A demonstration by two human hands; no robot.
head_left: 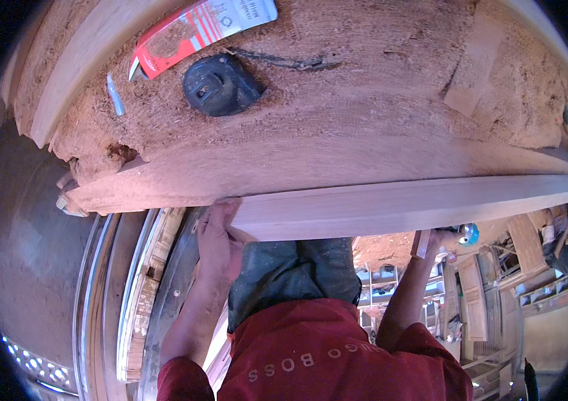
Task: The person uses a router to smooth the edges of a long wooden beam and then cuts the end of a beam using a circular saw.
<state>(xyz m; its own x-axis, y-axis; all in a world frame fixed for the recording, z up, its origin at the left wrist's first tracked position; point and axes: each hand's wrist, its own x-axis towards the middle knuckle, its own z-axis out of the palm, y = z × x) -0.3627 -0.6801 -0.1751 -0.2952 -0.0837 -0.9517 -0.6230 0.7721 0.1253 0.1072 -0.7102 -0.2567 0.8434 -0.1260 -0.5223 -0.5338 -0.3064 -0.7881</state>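
A long pale plank (391,204) runs across the front edge of the sawdust-covered bench (337,113). My left hand (220,237) grips the plank's left end, fingers wrapped on its edge. My right hand (439,239) is closed below the plank's right part, round a short wooden piece (421,244). A teal and silver object (468,234) shows just right of that hand; I cannot tell whether I hold it.
A black rounded object (220,85), a red and white packet (170,47) and a pale blue strip (115,93) lie on the bench. Long boards (143,287) lean at lower left. Another person (561,247) is at the right, near wooden frames (474,294).
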